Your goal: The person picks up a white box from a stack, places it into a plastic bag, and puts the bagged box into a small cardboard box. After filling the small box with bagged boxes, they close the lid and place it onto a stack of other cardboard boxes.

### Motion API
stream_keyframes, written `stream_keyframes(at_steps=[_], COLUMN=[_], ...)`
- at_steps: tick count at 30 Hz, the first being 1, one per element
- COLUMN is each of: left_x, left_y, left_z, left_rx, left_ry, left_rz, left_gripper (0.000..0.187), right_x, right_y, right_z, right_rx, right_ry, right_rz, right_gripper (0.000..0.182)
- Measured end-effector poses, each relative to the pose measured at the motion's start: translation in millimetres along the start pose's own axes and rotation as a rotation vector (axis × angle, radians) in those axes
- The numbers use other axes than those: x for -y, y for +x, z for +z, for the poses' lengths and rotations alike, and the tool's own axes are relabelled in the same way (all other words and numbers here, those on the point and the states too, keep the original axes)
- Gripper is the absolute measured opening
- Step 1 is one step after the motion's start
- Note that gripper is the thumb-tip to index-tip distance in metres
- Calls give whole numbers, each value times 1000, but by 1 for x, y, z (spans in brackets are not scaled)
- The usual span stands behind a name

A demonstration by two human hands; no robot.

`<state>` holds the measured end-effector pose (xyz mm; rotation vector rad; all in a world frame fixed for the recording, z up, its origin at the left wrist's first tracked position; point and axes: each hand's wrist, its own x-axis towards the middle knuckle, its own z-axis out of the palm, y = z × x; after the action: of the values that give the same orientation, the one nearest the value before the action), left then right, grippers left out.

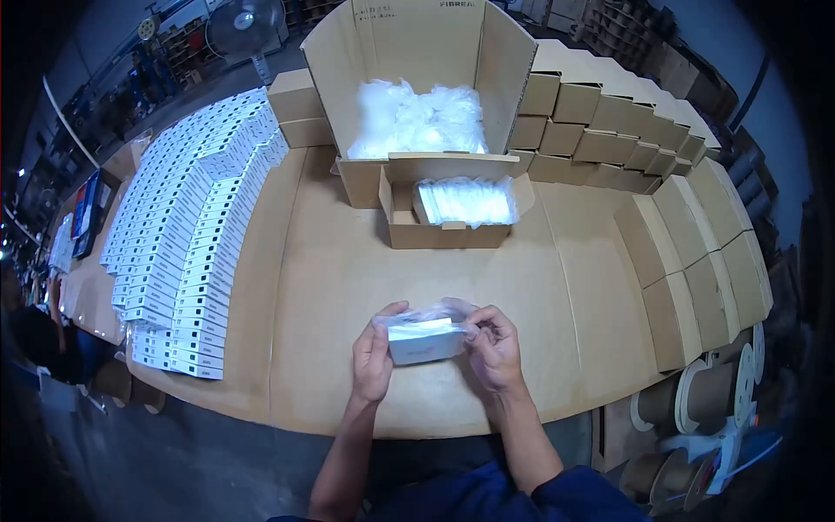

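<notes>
Between my hands, above the front part of the table, is a small white box (426, 348) partly inside a clear plastic bag (435, 311). My left hand (374, 358) grips the box and bag at the left end, thumb in front. My right hand (496, 348) pinches the bag's edge at the upper right corner with thumb and fingers. Beyond them stands an open cardboard carton (448, 237) with a row of bagged white boxes (465, 202) standing in its right part.
A large open cardboard box (417, 39) at the back holds a heap of clear plastic bags (422, 122). Stacked white boxes (187, 226) line the left side. Brown cartons (696, 261) are piled at right and back right. Cable spools (696, 400) stand off the right edge.
</notes>
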<state>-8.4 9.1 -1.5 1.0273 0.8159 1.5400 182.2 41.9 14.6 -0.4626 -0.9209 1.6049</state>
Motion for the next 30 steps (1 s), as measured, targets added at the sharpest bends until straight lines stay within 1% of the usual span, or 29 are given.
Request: stream_keyframes(at_steps=[2, 5, 6, 7, 8, 9, 11, 12, 13, 14, 15, 16, 17, 18, 21, 24, 27, 28, 30], left_x=[2, 7, 7, 6, 3, 5, 13, 12, 11, 8, 4, 4, 8, 12, 13, 3, -2, -4, -7], left_y=[0, -1, 0, 2, 3, 3, 0, -1, -3, -5, -6, -8, -8, -8, -5, 2, 6, 8, 8], left_z=[1, 5, 7, 9, 12, 12, 10, 12, 14, 18, 22, 26, 24, 22, 22, 26, 25, 26, 29], left_rx=[-18, -47, -63, -80, -80, -48, 16, 53, 11, -33, -77, -139, -142, -145, -205, -293, -325, -318, -304], left_ry=[23, 25, 6, -12, -96, 20, 253, 273, 158, 43, -73, -213, -225, -239, -272, -237, -241, -237, -227], left_rz=[-10, -20, -23, -25, -53, -24, 36, 23, -93, -206, -317, -326, -318, -311, -287, -264, -285, -287, -296], left_gripper=[49, 47, 47, 47, 43, 41, 40, 38, 38, 38, 38, 33, 30, 27, 24, 26, 27, 26, 26], right_x=[-7, -3, 1, -2, -4, -5, -4, -6, -9, -13, -10, -7, -2, 4, 10, 9, 13, 16, 31], right_y=[-5, -5, -3, -2, -1, -1, -1, 0, 0, -2, -2, -1, -1, 0, -3, -3, -6, -8, -5], right_z=[-7, 3, 14, 20, 25, 28, 27, 25, 24, 15, 15, 16, 19, 25, 24, 14, -5, -5, -9], right_rx=[-48, -203, -291, -325, -360, -396, -407, -422, -438, -398, -388, -378, -369, -364, -373, -300, 50, 73, 225], right_ry=[-65, -263, -217, -221, -226, -231, -254, -260, -265, -255, -222, -192, -162, -164, -274, -91, -348, -400, -673], right_rz=[3, 129, 117, 72, 26, -21, -103, -143, -180, -179, -136, -92, -49, -6, 38, -87, -205, -182, -5], right_gripper=[11, 9, 8, 8, 9, 11, 8, 7, 7, 7, 9, 12, 15, 22, 28, 23, 15, 11, 16])
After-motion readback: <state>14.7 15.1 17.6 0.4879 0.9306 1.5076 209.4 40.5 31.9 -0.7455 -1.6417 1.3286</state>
